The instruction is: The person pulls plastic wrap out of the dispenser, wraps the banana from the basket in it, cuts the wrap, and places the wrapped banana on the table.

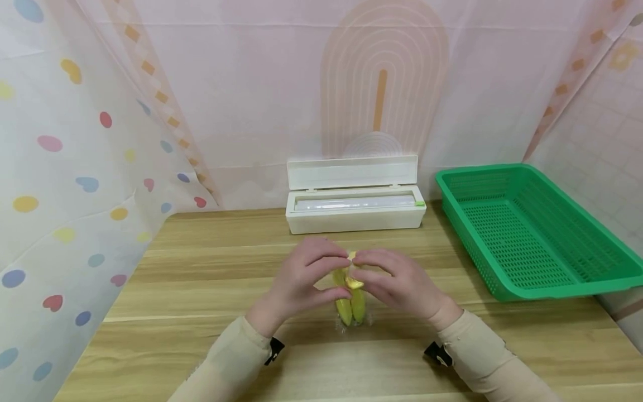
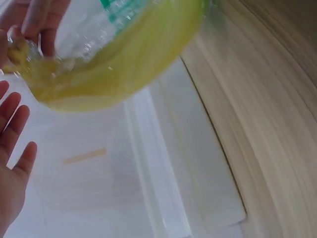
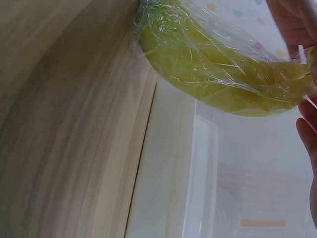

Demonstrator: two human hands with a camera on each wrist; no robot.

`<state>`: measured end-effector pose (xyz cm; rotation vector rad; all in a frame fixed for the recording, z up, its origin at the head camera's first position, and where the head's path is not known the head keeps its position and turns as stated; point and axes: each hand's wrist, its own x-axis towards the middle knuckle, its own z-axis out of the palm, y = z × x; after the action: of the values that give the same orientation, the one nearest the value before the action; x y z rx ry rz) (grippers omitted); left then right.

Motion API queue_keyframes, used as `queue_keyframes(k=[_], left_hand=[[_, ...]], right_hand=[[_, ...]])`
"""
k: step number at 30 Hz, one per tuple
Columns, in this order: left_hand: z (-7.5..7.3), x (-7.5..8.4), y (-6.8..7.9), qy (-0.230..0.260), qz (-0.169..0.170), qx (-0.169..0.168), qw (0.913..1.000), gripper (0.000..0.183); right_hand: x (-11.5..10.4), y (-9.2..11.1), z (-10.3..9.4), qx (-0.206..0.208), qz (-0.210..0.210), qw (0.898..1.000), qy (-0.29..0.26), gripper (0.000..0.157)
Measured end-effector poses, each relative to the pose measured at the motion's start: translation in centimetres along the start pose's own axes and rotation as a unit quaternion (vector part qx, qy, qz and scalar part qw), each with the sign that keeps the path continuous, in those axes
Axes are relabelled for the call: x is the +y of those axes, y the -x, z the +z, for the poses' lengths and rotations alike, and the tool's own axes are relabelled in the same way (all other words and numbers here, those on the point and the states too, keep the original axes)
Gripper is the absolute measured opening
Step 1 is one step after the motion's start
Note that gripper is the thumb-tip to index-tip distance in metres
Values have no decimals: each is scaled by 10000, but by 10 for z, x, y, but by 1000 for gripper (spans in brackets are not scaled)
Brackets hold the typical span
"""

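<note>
Two bananas [image 1: 358, 306] wrapped in clear cling film [image 3: 213, 44] are between the hands, stem ends up and tips down toward the table; contact with the table cannot be told. The left hand [image 1: 306, 273] has its fingertips and thumb at the stem end, pinching it from the left. From the right, the right hand [image 1: 402, 279] pinches the same stem end with its fingertips. In the left wrist view, film bunches around the stem, and the left hand's outer fingers [image 2: 17, 119] spread away from the bananas.
Behind the hands stands a white cling film box [image 1: 354, 220], its lid raised and a film roll [image 1: 351, 203] inside. A green plastic basket [image 1: 547, 293] occupies the table's right side. Patterned curtains [image 1: 251, 100] border the wooden table [image 1: 201, 268] at the back and sides.
</note>
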<state>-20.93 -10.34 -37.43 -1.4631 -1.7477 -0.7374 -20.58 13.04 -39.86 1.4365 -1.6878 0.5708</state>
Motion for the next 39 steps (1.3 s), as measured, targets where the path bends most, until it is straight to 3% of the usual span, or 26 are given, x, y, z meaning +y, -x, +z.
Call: queue_keyframes(k=[2,5,13,20,28,33,39], left_hand=[[0,4,-4,-105,285,212,9993,44],[1,9,-7,-385,445,400,9975,33],[7,20,-3,-997,396,611,9924,18],[8,24,2,-858,290,645,9938,16],[7,23,5,-646,442,639,9949,15],[4,24,6,-532,428,515,9963,14],[1,26,8,-453,282,341,9980,14]], right_hand=[[0,0,0,3,39,10000,4,23],[-1,0,0,24,96,9999,-41,25],[-4,3,1,33,344,9994,-24,26],[-4,8,-1,-60,833,9965,6,33],[5,15,-6,-3,1399,9901,-144,44],[7,20,-6,-72,2123,9736,-839,50],[7,23,0,-322,3011,9389,-1636,59]])
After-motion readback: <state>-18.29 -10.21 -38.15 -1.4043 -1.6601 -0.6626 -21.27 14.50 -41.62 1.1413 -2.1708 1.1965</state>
